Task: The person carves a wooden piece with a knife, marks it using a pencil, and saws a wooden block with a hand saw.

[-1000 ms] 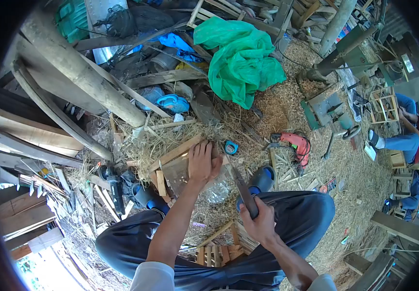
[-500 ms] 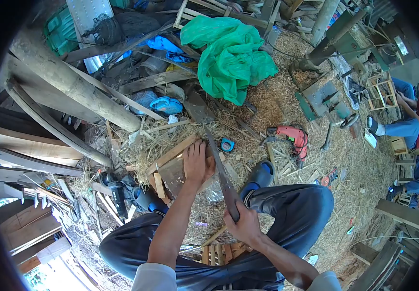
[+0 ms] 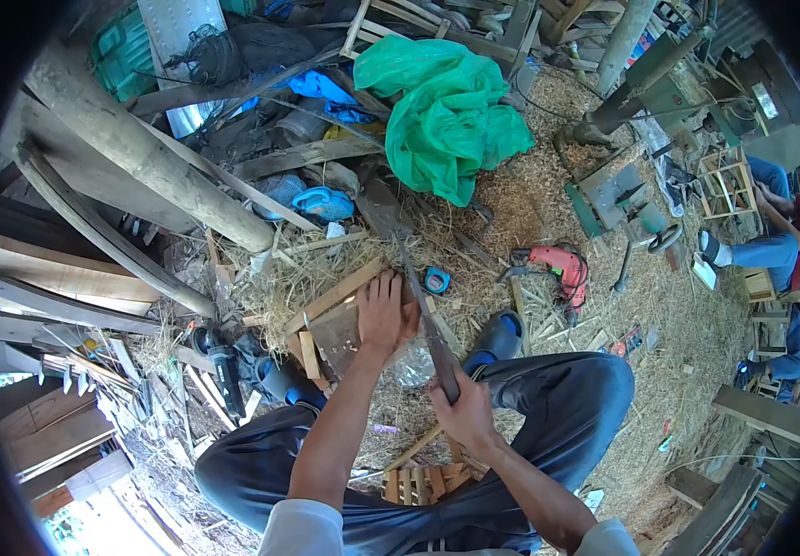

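Note:
My right hand [image 3: 465,408] is closed around the handle of a handsaw [image 3: 430,326]. The long, narrow blade points away from me and slants up to the left, its edge close beside my left hand. My left hand [image 3: 381,313] presses down and grips a piece of wood [image 3: 409,295], mostly hidden under the fingers. Beneath it is a low wooden work block [image 3: 333,335] with a light wooden strip [image 3: 349,289] along its far side. Where the blade meets the wood is hard to make out.
A blue tape measure [image 3: 436,279] lies just right of the saw. Farther right are a red power drill [image 3: 559,267] and a green-grey metal machine [image 3: 615,195]. A green plastic sheet [image 3: 446,111] lies ahead. Another person [image 3: 780,241] sits at far right, holding a wooden frame [image 3: 727,183].
My right hand and the saw have shifted slightly down and toward me. My left hand stays on the wood. The whole view has moved a little.

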The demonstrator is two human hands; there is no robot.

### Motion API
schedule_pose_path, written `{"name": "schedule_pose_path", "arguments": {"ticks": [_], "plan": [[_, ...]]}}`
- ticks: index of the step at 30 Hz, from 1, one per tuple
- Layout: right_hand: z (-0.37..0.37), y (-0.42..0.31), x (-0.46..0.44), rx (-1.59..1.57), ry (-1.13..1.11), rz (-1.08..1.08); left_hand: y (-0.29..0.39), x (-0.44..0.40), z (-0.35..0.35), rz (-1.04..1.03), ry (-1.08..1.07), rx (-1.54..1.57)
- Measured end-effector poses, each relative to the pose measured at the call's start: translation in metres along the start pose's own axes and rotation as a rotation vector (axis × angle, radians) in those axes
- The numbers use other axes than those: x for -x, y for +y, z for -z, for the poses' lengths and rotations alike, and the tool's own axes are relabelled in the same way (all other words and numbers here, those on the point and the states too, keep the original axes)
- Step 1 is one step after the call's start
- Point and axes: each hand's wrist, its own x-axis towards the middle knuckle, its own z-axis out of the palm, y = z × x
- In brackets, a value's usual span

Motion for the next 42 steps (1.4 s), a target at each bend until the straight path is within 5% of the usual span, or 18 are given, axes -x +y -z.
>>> {"name": "schedule_pose_path", "arguments": {"ticks": [18,24,26,42], "plan": [[0.027,-0.022,0.041,0.037,-0.083,-0.162,-0.001,-0.001,-0.009,0.013,0.085,0.068],[0.029,-0.018,0.045,0.165,-0.074,0.041,0.004,0.002,0.006,0.037,0.033,0.03],[0.031,-0.026,0.035,0.131,-0.112,-0.129,0.007,0.001,0.014,0.047,0.031,0.101],[0.028,-0.037,0.026,0.116,-0.147,-0.172,0.005,0.005,-0.001,0.039,0.074,0.097]]}}
